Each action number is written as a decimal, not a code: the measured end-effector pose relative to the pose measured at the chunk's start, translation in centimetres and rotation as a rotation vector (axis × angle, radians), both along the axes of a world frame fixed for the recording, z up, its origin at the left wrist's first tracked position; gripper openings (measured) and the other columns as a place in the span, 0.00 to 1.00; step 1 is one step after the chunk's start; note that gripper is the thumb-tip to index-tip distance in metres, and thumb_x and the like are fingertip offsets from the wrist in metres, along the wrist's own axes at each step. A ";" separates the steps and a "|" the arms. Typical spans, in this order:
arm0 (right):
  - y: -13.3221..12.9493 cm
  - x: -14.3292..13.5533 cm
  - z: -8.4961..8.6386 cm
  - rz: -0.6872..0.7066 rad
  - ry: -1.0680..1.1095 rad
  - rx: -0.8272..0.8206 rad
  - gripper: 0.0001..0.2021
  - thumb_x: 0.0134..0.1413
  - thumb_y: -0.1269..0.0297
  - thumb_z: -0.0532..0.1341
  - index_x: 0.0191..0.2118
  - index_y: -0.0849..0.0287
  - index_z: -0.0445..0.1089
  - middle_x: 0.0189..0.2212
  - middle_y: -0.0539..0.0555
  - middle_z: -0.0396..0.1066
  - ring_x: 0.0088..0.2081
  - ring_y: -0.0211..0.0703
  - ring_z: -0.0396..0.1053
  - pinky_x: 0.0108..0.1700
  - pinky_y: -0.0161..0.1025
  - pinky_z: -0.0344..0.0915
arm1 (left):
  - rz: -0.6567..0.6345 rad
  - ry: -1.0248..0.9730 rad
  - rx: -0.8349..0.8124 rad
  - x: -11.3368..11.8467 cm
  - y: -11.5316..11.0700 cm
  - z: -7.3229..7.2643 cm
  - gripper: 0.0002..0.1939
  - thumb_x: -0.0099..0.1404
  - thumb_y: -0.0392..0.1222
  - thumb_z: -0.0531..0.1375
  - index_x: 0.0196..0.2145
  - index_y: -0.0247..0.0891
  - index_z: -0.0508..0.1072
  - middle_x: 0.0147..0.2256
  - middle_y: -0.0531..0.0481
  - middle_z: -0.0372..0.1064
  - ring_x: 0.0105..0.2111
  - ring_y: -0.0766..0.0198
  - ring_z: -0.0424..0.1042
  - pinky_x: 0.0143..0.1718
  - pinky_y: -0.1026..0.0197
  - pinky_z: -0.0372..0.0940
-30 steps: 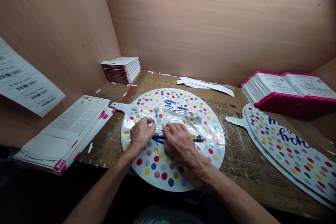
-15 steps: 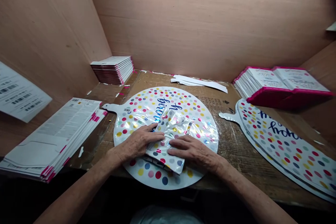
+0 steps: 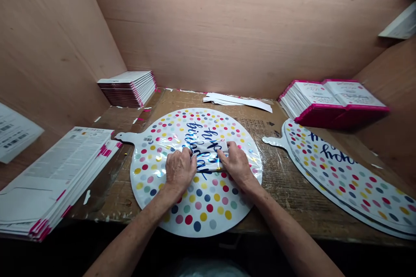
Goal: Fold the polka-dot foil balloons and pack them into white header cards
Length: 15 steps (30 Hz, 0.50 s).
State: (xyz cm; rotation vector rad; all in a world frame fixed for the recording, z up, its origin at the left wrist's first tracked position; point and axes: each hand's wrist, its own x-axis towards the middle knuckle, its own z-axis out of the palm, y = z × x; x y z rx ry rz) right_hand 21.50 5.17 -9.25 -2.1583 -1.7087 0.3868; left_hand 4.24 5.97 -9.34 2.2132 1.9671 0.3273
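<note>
I am viewing a brown desk [image 3: 279, 199] across the lower frame, where a round, polka-dotted balloon [image 3: 208, 197] is lying flat at centre. Over it, mid-frame, my left hand [image 3: 180, 171] and right hand [image 3: 238, 163] are gripping, fingers curled, both ends of a folded, blue-lettered sheet [image 3: 212, 162].

A pale wooden back wall [image 3: 208, 30] rises beyond the hands [image 3: 178, 168], meeting a left wall [image 3: 48, 43] and a right wall [image 3: 393, 69], also wooden. Under the hands, the surface [image 3: 279, 199] is covered in worn brown cardboard. Light brightens the back wall; below the surface's near edge it is dark.
</note>
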 end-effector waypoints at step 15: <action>4.6 -2.4 3.0 0.708 -0.251 -0.032 0.07 0.62 0.62 0.60 0.43 0.58 0.71 0.40 0.55 0.72 0.40 0.44 0.68 0.38 0.35 0.59 | 0.070 -0.326 0.143 -3.0 -1.0 -0.6 0.20 0.67 0.54 0.56 0.48 0.37 0.70 0.44 0.39 0.74 0.47 0.49 0.71 0.50 0.50 0.64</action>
